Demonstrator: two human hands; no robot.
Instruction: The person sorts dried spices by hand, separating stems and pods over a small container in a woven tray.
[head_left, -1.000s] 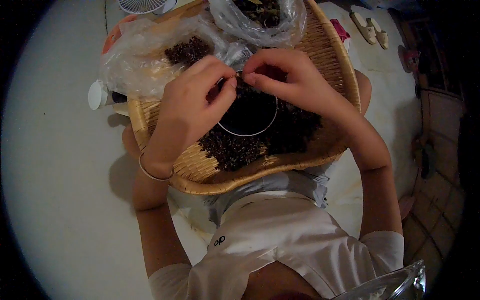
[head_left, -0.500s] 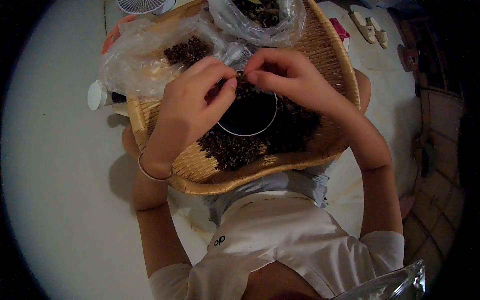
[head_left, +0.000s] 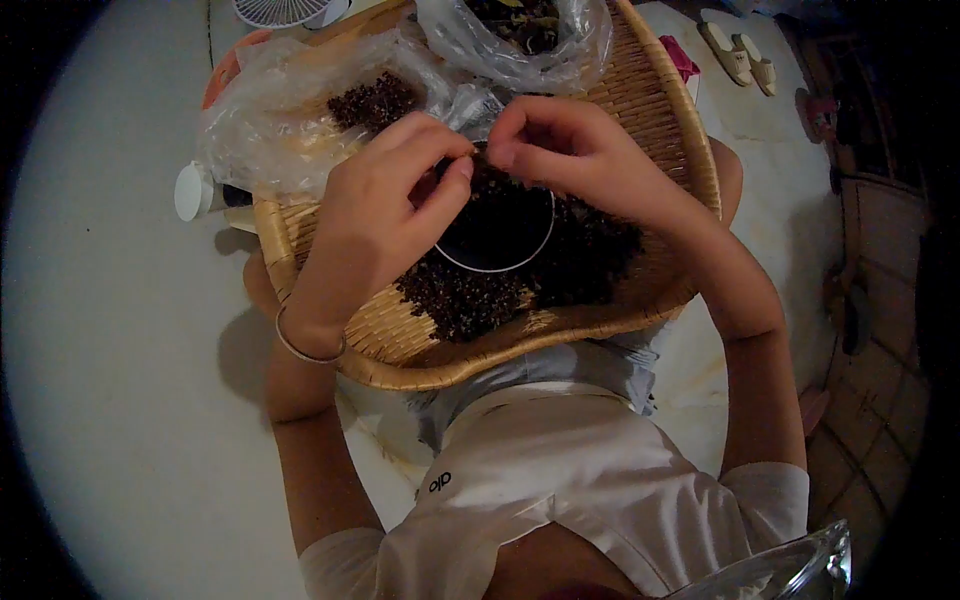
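Both hands hover over a white-rimmed bowl (head_left: 497, 270) with a dark inside. Thumb and forefinger of my left hand (head_left: 390, 190) are pinched together at its left rim; whatever they hold is too small to name. Close by on the right, my right hand (head_left: 565, 145) pinches too, its fingertips a small gap from the left ones, their content unclear. Dark, crumbly dried plant bits (head_left: 475, 300) lie heaped around the bowl on a woven basket tray (head_left: 375, 345), which rests on the lap.
A clear plastic bag (head_left: 260, 130) with a dark clump (head_left: 375, 102) lies at the tray's left. Another plastic bag (head_left: 590, 50) holds dark leafy matter at the back. A white-capped container (head_left: 192, 192) is left of the tray; slippers (head_left: 725, 55) lie on the floor.
The fingertips of my two hands, close together before, are now slightly apart. Bowl, tray and bags have stayed in place.
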